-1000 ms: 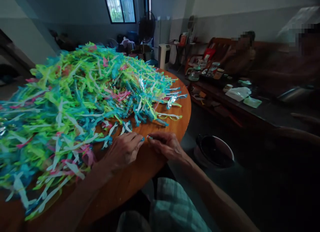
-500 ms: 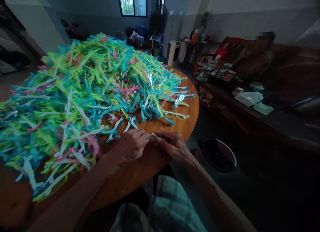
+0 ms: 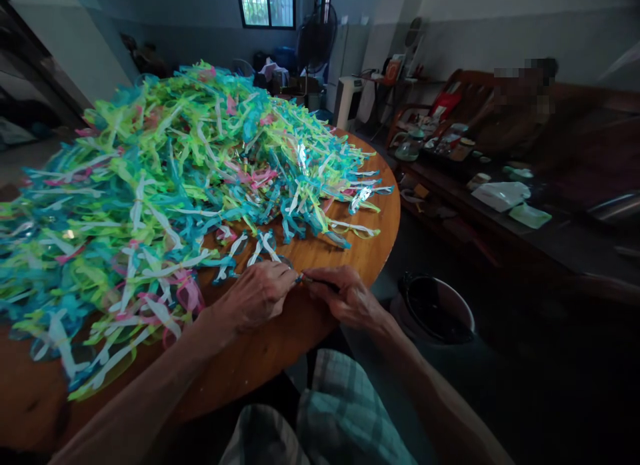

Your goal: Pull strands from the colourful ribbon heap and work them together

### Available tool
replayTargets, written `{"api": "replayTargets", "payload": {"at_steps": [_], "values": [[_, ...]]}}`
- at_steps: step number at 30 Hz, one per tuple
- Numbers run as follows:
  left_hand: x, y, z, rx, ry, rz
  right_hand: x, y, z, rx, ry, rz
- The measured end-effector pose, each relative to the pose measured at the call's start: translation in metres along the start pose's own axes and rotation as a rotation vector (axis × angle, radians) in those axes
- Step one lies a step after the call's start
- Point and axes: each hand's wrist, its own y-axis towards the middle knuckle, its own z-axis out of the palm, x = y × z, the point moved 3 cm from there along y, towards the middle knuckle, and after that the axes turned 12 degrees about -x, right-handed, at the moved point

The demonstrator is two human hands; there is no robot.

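A large heap of plastic toy glasses (image 3: 190, 165) in blue, yellow-green and pink, many with white arms, covers much of the round wooden table (image 3: 373, 245). Over the table's near edge, my left hand (image 3: 265, 288) is closed on a pair of glasses, mostly hidden by the fingers; a small blue bit (image 3: 299, 279) shows at the fingertips. My right hand (image 3: 345, 293) meets it there, fingers pinched around a slim dark tool (image 3: 324, 282) whose kind I cannot make out. The fingertips of both hands almost touch.
A dark-lined bucket (image 3: 435, 309) stands on the floor to the right of the table. Beyond it, a low table (image 3: 565, 235) carries a glass jug (image 3: 409, 147) and plastic bags (image 3: 503, 195). A person sits on the wooden bench behind. A fan (image 3: 317, 38) stands at the back.
My right hand has turned slightly, and a slim dark tool now shows between its fingers. A pale bit at the fingertips no longer shows. My left hand stays nearly in place.
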Motion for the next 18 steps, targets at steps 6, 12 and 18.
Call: {"api": "replayTargets", "payload": {"at_steps": [6,12,18], "values": [[-0.005,-0.004,-0.006,0.020,0.014,0.087,0.014,0.000,-0.001,0.198,-0.056,-0.028],[-0.010,0.007,-0.014,0.129,0.117,0.019,0.007,-0.004,0.004,0.110,0.083,0.081],[-0.004,-0.040,-0.122,-0.327,0.209,-0.260,0.005,0.038,0.024,-0.051,0.205,0.110]]}}
